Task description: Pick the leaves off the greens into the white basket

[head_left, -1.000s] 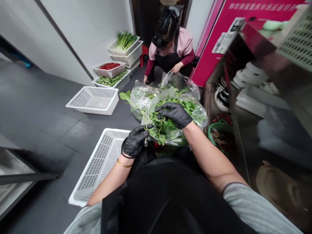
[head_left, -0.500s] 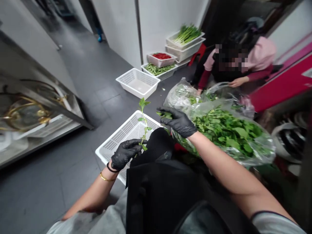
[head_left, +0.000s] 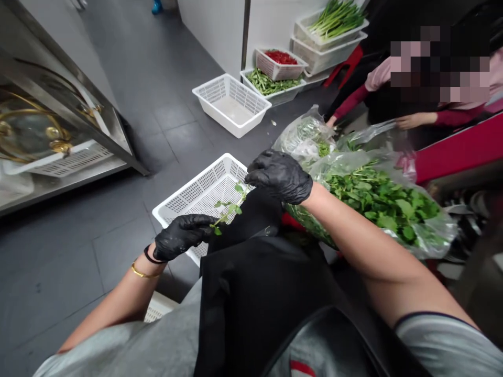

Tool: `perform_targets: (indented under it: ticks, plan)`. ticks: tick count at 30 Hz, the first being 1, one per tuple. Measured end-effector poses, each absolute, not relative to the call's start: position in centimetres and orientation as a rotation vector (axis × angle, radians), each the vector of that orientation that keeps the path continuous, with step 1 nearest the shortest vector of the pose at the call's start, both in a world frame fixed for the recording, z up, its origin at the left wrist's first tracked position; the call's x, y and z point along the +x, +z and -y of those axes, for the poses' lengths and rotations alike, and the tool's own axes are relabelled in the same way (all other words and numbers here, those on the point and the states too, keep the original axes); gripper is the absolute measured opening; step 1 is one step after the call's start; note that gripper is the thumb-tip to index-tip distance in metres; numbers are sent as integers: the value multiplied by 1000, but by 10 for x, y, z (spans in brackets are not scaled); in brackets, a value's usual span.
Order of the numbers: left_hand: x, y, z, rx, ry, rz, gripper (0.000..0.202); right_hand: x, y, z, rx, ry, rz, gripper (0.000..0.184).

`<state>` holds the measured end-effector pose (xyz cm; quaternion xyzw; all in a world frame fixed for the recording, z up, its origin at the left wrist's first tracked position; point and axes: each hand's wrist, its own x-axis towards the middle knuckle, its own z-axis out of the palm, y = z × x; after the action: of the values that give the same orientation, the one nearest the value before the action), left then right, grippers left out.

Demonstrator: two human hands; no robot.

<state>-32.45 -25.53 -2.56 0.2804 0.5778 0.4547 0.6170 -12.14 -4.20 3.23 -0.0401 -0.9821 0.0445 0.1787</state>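
Note:
My left hand (head_left: 184, 236), in a black glove, pinches the lower end of a leafy green stem (head_left: 228, 210). At the stem's upper end, the bent fingers of my black-gloved right hand (head_left: 277, 175) close on its tip; the fingertips are partly hidden. The stem slants between both hands, above my dark-clad knee and the near white perforated basket (head_left: 188, 191). To the right of my right hand, a clear plastic bag (head_left: 448, 235) lies open, full of leafy greens (head_left: 387, 201).
Another white basket (head_left: 236, 125) stands on the grey tiled floor (head_left: 129, 193). Behind it are baskets of green pods (head_left: 271, 82), red peppers (head_left: 281, 57) and long green stalks (head_left: 338, 20). A co-worker's hand (head_left: 416, 120) is at the bags. A metal shelf (head_left: 129, 162) stands left.
My right hand has moved to the stem's upper end and closed there; leaves showed at its fingers before. The stem has tipped from nearly upright to slanting right. The view has shifted.

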Motion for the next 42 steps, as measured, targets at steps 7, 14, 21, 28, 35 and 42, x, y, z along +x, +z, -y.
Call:
perform_targets:
  ticks: [7,14,21,28,35,42]
  plan:
    - [-296,-32,239,720,979,-1165,34,-81,32,51,-22,378,2736,36]
    - [-244,-26,197,850,875,-1136,40,24,24,71,-497,615,2529,23]
    - [-194,-31,174,1046,789,-1154,47,35,33,84,-1060,608,2059,21]
    - [-145,-30,166,1466,631,-979,33,70,60,61,-1099,836,1534,35]
    - [-130,1,113,1541,861,-1117,28,84,33,65,-1624,568,2245,33]
    - [-103,-15,63,1220,852,-1224,31,67,11,79,-1706,340,2726,44]
